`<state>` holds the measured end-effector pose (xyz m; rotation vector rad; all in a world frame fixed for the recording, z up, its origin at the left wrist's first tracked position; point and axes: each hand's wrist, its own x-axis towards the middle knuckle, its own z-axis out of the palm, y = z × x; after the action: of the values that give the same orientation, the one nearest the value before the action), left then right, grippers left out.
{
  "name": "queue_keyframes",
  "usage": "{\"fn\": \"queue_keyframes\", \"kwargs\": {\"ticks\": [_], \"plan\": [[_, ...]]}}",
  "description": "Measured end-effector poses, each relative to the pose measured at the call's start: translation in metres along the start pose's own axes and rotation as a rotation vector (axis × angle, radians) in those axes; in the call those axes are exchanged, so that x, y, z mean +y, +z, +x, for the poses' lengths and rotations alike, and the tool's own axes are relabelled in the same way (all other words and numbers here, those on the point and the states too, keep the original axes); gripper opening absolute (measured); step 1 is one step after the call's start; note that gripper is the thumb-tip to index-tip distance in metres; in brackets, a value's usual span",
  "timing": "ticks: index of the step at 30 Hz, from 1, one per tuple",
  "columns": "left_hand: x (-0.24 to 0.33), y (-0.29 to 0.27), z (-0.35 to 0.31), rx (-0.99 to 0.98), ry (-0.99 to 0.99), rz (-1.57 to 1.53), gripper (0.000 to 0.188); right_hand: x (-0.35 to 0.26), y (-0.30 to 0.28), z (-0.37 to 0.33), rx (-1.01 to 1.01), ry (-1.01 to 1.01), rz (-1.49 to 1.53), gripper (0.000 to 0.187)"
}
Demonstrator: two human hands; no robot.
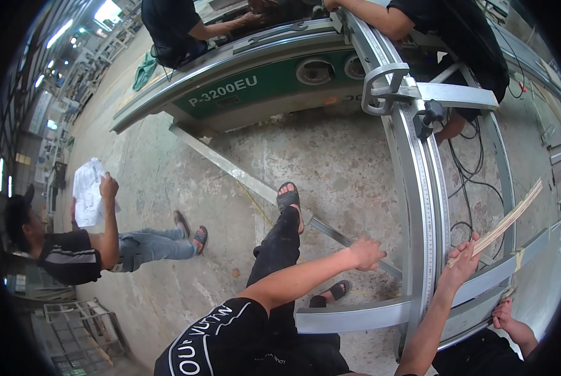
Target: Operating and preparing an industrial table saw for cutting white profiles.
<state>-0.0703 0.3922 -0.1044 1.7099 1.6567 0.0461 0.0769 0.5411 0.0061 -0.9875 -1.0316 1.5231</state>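
My right hand [462, 262] is wrapped round thin wooden strips [509, 219], just right of the ruled metal rail [418, 188]; my left hand [366, 253] hovers, fingers loosely bent, contents I can't tell. Beyond, there's the green machine [271, 84]!

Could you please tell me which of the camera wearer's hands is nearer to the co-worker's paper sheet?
Left. The left hand is to the right of the paper sheet; the right hand, holding thin wooden strips, is farther right, past the ruled rail.
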Motion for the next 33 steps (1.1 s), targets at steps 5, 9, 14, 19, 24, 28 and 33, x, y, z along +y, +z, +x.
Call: {"fn": "queue_keyframes", "kwargs": {"ticks": [5,9,14,19,24,28,33], "plan": [[-0.001,0.003,0.0,-0.002,-0.003,0.011,0.042,0.002,0.0,-0.001,-0.009,-0.018,-0.016,0.026],[-0.001,0.005,-0.001,0.079,0.015,0.016,0.039,0.002,0.001,-0.001,0.003,-0.012,0.001,0.026],[-0.001,0.007,0.001,0.084,0.017,0.015,0.039,0.003,-0.005,0.0,-0.035,-0.001,-0.016,0.03],[0.0,0.009,0.0,0.087,0.016,0.026,0.039,0.004,-0.004,-0.002,0.002,-0.004,-0.012,0.026],[0.002,0.013,-0.002,0.096,0.017,0.034,0.039,0.005,-0.004,-0.008,0.009,-0.027,-0.014,0.026],[0.0,0.019,-0.001,0.106,0.023,0.044,0.039,0.011,-0.02,-0.006,-0.072,-0.015,-0.008,0.032],[-0.004,0.02,-0.002,0.111,0.022,0.042,0.038,0.015,-0.013,-0.008,-0.04,-0.025,-0.013,0.03]]}}
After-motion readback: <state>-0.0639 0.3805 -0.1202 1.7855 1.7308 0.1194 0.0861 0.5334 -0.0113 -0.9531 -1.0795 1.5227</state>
